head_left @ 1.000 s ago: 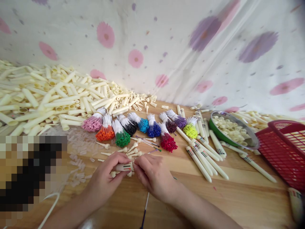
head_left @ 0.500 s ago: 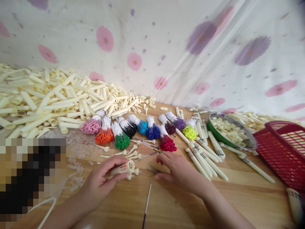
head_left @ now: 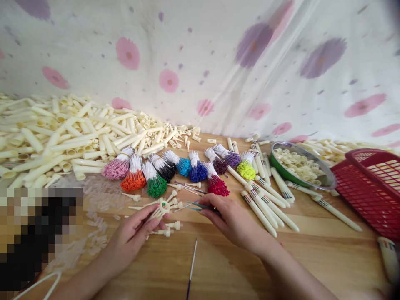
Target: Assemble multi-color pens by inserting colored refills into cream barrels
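Observation:
My left hand is closed around a cream slotted pen barrel, its open end tilted up and towards the right. A bit of green shows inside that end. My right hand grips a pair of tweezers, whose tips point left, a short way from the barrel. Beyond the hands lie loose refills and several cream plunger-like pieces. A single white refill with a purple end rests on the table nearer to me.
Bundles of coloured refills, such as the red bundle, stand in a row. Cream tubes are heaped at left, by clear small sleeves. At right are finished-looking pens, a green-sided bowl and a red basket.
The tweezers, blurred under my right hand before, now point left from its fingers. The barrel in my left hand has tilted more upright and moved slightly left.

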`<move>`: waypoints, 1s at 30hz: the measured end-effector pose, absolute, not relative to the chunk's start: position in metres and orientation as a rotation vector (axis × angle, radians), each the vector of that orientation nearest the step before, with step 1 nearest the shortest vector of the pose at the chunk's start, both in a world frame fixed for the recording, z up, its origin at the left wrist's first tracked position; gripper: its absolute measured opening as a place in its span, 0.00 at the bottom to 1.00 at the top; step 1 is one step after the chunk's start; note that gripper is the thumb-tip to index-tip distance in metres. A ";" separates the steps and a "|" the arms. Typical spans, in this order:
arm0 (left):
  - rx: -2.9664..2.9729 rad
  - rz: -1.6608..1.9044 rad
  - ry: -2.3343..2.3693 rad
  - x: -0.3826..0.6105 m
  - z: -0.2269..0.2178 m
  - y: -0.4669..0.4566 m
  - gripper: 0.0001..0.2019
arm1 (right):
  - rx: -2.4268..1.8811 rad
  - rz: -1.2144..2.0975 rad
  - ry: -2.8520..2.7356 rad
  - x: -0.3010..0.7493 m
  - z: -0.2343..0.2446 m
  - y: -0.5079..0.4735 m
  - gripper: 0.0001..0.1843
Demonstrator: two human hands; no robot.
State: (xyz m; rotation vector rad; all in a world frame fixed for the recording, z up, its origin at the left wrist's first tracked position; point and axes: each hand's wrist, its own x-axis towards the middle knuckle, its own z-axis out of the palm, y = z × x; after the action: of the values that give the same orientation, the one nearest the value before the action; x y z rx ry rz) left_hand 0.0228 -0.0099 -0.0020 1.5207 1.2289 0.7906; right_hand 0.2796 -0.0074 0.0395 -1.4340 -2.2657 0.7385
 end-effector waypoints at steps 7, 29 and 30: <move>1.509 0.818 1.195 0.020 -0.009 -0.013 0.18 | -1.200 0.483 -2.321 0.258 0.057 -0.003 0.05; 1.617 0.815 1.216 0.022 -0.008 -0.017 0.16 | -1.124 0.309 -2.427 0.250 0.054 -0.003 0.11; 1.635 0.818 1.228 0.023 -0.008 -0.017 0.15 | -1.131 0.328 -2.416 0.250 0.054 -0.003 0.11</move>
State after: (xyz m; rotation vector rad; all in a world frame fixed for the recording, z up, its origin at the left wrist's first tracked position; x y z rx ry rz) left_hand 0.0225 -0.0165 -0.0076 1.6348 1.2282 0.8182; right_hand 0.2502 -0.0034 0.0539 -1.1313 -2.4164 0.3282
